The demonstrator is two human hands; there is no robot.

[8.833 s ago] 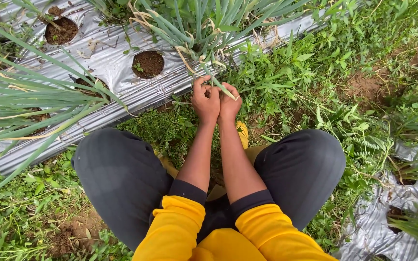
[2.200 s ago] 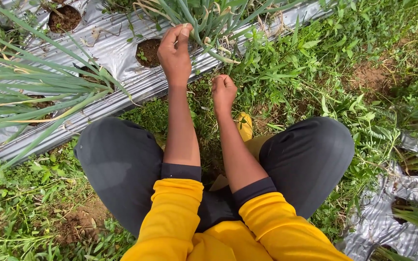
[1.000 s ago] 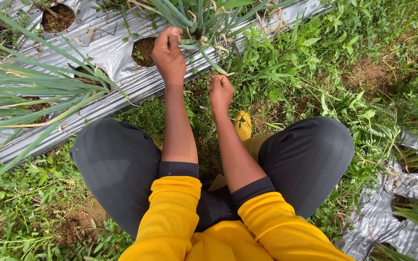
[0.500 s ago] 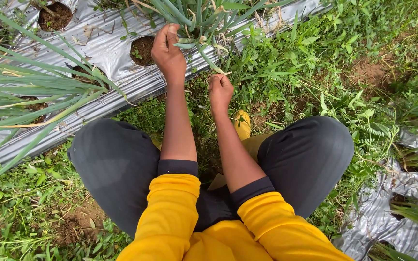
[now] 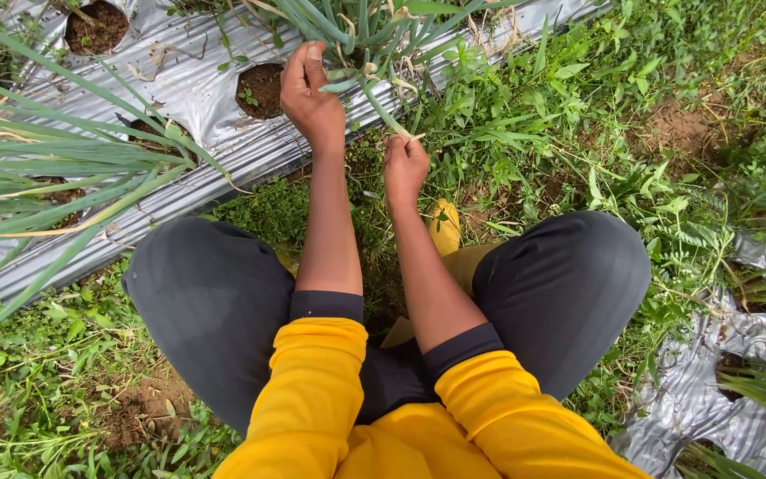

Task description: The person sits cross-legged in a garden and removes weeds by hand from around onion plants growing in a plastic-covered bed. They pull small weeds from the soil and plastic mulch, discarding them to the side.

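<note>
left hand pinching a leaf at the onion clump base | right hand closing on a leaf just below the clump | keep pulls low, gentle

Left hand reaching forward, fingers pinched, right hand nearer, loosely fisted, arms extended

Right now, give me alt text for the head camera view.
A squatting person's left hand pinches a leaf of a green onion plant growing through silver plastic mulch, while the right hand grips another leaf beside weedy ground.
</note>
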